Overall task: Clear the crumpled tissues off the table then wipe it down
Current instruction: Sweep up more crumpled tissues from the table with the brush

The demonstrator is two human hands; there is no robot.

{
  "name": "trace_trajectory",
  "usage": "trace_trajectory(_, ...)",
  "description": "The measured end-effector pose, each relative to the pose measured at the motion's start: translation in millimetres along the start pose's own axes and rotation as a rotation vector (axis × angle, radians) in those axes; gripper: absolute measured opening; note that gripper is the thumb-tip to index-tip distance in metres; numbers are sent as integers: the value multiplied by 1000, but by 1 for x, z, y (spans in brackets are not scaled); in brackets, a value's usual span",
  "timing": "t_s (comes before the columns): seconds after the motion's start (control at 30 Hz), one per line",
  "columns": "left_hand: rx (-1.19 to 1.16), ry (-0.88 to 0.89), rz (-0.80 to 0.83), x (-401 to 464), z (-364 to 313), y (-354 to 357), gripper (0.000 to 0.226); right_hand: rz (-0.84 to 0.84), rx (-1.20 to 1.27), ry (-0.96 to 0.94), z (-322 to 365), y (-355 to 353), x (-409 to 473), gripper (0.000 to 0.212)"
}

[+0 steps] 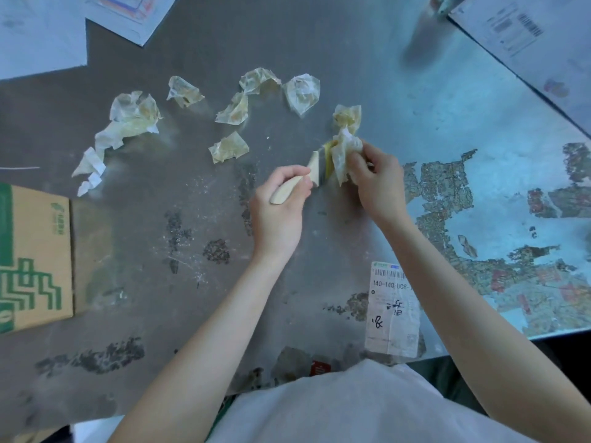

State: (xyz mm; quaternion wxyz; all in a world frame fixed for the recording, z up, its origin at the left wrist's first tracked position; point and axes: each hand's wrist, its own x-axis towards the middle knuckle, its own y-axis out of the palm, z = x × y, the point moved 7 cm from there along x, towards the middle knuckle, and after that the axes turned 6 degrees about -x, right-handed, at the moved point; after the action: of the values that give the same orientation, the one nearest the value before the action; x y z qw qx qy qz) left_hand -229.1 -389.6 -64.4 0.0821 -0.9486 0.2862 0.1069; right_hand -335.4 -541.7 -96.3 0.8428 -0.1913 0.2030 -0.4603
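Note:
Several crumpled, yellow-stained tissues lie across the far half of the grey metal table (198, 314): a big one (128, 119) at the left, smaller ones (184, 91) (235, 108) (228, 148) in the middle, and one (302, 92) further right. My left hand (281, 206) grips the pale wooden handle of a small brush (315, 171). My right hand (374, 183) pinches a crumpled tissue (343, 155) against the brush head. Another tissue (347, 116) sits just behind it.
A cardboard box (35, 260) with green print lies at the left edge. White sheets and parcels (38, 36) (527, 33) cover the far corners. A shipping label (393, 311) is stuck near the front edge. Torn sticker remains (479, 219) cover the table's right part.

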Motion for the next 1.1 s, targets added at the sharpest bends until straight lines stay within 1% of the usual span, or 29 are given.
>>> trace_trajectory(0.07, -21, -28, 22, 1, -2, 11, 14, -13, 6, 26, -1, 1, -1, 27)
trace_trajectory(0.13, -133, -118, 0, 3, 0, 12, 12, -20, 30, 63, -3, 1, -1, 29)
trace_trajectory(0.2, -240, -207, -5, 3, 2, 10, 10, -16, 59, 91, -4, 0, -3, 27)
trace_trajectory(0.27, -303, -260, 1, -1, 4, 7, 10, -9, 77, 103, -6, 0, -6, 24)
trace_trajectory(0.43, -424, -312, -23, -26, 10, -8, 12, 25, 117, 75, 2, -1, -35, 18)
trace_trajectory(0.57, -486, -301, -84, -59, 13, -31, 16, 58, 129, 27, 14, 5, -69, 29)
trace_trajectory(0.63, -524, -297, -137, -78, 15, -45, 18, 107, 79, -2, 18, 12, -87, 35)
trace_trajectory(0.83, -560, -315, -346, -140, 31, -96, 13, 353, -88, -143, 30, 45, -142, 43)
trace_trajectory(0.97, -474, -321, -449, -176, 43, -130, 17, 496, -166, -227, 42, 70, -176, 46)
trace_trajectory(1.1, -454, -299, -554, -207, 55, -154, 24, 578, -233, -313, 52, 91, -203, 46)
